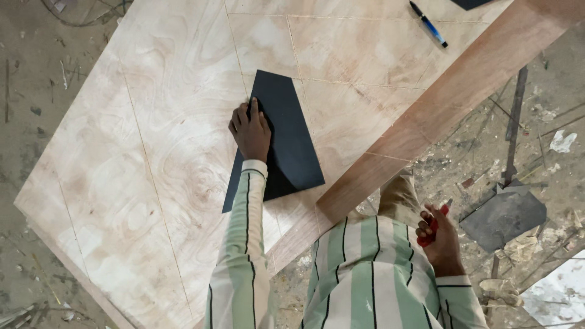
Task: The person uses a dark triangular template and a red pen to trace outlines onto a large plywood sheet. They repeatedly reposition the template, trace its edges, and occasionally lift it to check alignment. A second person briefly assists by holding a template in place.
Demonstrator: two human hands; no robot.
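Note:
A dark, four-sided sheet (292, 140) lies flat on a large plywood board (152, 158). My left hand (250, 130) presses down on the sheet's left side with fingers spread flat. Thin scored lines cross the board around the sheet. My right hand (437, 234) hangs off the board's edge, beside my striped shirt, closed around a small red-handled tool (430, 228) whose tip I cannot make out.
A blue pen (428, 24) lies near the board's far edge. A reddish wooden strip (451, 103) runs along the board's right side. The floor at right holds rubble, a dark flat scrap (504, 216) and a metal bar (515, 122).

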